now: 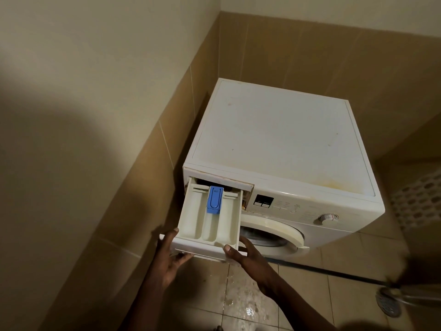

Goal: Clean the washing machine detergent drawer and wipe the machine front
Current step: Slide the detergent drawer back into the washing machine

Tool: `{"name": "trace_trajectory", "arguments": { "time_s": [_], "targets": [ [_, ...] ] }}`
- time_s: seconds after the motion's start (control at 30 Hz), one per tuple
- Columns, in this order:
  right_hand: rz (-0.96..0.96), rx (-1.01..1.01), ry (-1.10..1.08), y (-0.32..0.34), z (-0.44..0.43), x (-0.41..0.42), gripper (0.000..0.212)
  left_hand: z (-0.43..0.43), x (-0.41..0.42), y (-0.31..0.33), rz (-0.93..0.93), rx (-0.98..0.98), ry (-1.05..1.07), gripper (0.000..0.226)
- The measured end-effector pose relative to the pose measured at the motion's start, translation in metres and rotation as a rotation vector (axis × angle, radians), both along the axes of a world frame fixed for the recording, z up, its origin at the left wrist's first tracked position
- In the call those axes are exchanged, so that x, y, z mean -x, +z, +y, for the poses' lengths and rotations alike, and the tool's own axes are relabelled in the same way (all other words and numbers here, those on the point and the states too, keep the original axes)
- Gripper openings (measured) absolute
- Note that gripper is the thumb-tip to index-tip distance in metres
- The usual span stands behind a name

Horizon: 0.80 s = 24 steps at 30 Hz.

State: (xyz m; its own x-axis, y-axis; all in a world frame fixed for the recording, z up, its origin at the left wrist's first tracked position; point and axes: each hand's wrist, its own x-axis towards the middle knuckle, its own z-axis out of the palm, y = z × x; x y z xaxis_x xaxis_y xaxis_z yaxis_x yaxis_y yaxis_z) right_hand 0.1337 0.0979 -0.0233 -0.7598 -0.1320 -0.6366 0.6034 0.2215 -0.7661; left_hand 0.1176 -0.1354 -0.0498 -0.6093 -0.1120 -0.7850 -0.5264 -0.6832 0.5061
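Left hand [170, 255]: fingers curled around the drawer's front left corner, gripping it.
Drawer [214, 226]: cream, pulled far out of the washer's top left slot; blue insert [214, 203] in the middle compartment.
Right hand [243, 255]: gripping the drawer's front right corner, thumb on top.
Washer [281, 144]: white, in a tiled corner.
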Motion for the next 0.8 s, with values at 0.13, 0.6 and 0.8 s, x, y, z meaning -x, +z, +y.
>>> {"name": "trace_trajectory", "arguments": {
  "time_s": [0.13,0.6,0.8],
  "targets": [
    [-0.002,0.032,-0.022,-0.001,0.0,0.0,0.077,-0.001,0.001,0.003,0.001,0.007,-0.031,0.051],
    [0.001,0.083,0.003,-0.011,0.0,-0.001,0.081,-0.01,0.009,0.008,0.014,0.087,-0.132,0.047],
    [0.031,0.071,-0.009,-0.011,-0.015,-0.004,0.077,-0.014,0.018,0.015,0.075,0.144,-0.096,0.07]
  ]
}}
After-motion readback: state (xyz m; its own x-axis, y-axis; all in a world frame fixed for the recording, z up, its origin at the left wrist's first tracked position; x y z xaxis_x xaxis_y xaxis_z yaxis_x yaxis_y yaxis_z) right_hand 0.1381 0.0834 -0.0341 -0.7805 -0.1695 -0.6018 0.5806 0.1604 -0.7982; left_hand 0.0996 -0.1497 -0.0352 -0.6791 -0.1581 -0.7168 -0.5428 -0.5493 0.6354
